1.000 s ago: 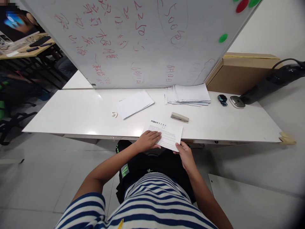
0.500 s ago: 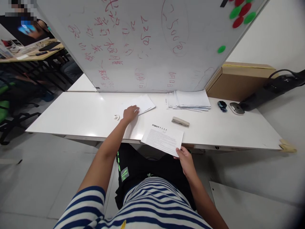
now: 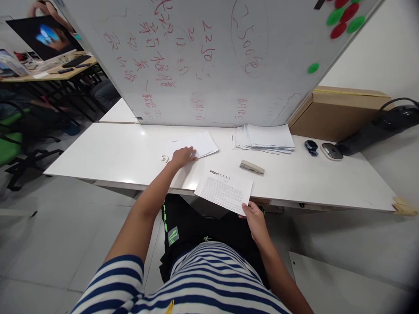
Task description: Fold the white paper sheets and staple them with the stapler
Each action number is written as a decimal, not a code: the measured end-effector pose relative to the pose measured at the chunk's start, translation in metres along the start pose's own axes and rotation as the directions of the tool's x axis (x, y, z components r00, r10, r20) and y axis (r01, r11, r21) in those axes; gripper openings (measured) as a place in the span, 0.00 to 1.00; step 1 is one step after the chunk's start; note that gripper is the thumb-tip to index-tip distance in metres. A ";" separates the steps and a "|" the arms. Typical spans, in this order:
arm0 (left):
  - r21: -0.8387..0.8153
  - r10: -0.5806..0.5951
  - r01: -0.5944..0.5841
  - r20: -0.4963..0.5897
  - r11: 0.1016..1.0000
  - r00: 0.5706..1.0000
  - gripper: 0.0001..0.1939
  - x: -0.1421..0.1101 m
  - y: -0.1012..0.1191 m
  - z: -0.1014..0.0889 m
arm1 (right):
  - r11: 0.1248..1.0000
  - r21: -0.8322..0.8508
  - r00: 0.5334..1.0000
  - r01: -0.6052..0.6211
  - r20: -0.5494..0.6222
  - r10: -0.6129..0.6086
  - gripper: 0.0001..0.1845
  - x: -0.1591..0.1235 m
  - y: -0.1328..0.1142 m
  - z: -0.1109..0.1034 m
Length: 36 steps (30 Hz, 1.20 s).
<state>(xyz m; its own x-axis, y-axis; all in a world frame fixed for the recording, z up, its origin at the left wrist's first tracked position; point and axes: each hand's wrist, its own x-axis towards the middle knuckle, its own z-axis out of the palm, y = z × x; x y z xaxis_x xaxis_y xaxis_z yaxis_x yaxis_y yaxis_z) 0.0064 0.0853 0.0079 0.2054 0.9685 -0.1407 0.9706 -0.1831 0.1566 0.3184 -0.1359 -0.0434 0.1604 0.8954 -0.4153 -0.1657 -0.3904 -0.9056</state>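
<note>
Printed text and a "PGNY"-like heading fill the paper sheet (image 3: 224, 192), whose lower right corner is pinched in my right hand (image 3: 253, 218). The sheet overlaps the desk's front edge. My left hand (image 3: 183, 157) rests on the lower left part of a small paper stack (image 3: 204, 144), fingers stretched over it and partly hidden from view. A beige stapler (image 3: 252, 167) lies to the right of the printed sheet. Behind the stapler is a thicker, uneven paper pile (image 3: 270, 137). Left of my left hand sits a small white curled object (image 3: 164, 158).
A whiteboard (image 3: 209, 65) with red writing stands along the back of the white desk (image 3: 98, 152). At the right are a cardboard box (image 3: 350, 113), a computer mouse (image 3: 331, 151), a dark watch-like item (image 3: 311, 147) and a black cylinder (image 3: 376, 126). Another person (image 3: 54, 13) is at the far left.
The whole view has shifted slightly. My left hand's fingers have moved a little on the small stack, whose sheets look slightly more spread. My right hand keeps the printed sheet in place.
</note>
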 end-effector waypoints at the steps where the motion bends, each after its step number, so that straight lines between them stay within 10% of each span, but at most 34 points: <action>1: 0.020 0.013 -0.012 -0.012 1.000 1.000 0.22 -0.002 0.002 0.000 | 1.000 -0.002 1.000 0.004 0.001 -0.004 0.27 0.000 0.000 0.000; 12: 0.223 0.065 -0.044 -0.087 0.974 0.994 0.18 -0.019 0.029 0.018 | 1.000 -0.007 1.000 0.025 -0.004 -0.025 0.25 -0.007 0.002 -0.002; 30: 0.089 -0.023 0.045 -0.233 0.995 0.972 0.15 -0.042 0.037 -0.006 | 0.999 -0.005 0.999 0.048 -0.001 -0.048 0.25 -0.010 0.013 -0.010; 36: 0.183 0.289 -0.244 -0.288 0.953 0.913 0.18 -0.082 0.078 0.006 | 0.999 -0.017 0.999 0.039 0.007 -0.039 0.26 -0.010 0.012 -0.007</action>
<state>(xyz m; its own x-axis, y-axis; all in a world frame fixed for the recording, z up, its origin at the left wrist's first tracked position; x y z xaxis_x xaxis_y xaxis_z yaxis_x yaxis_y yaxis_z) 0.0655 -0.0098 0.0258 0.4317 0.8801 0.1979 0.8974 -0.4413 0.0050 0.3217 -0.1511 -0.0511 0.1602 0.9114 -0.3791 -0.1430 -0.3586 -0.9225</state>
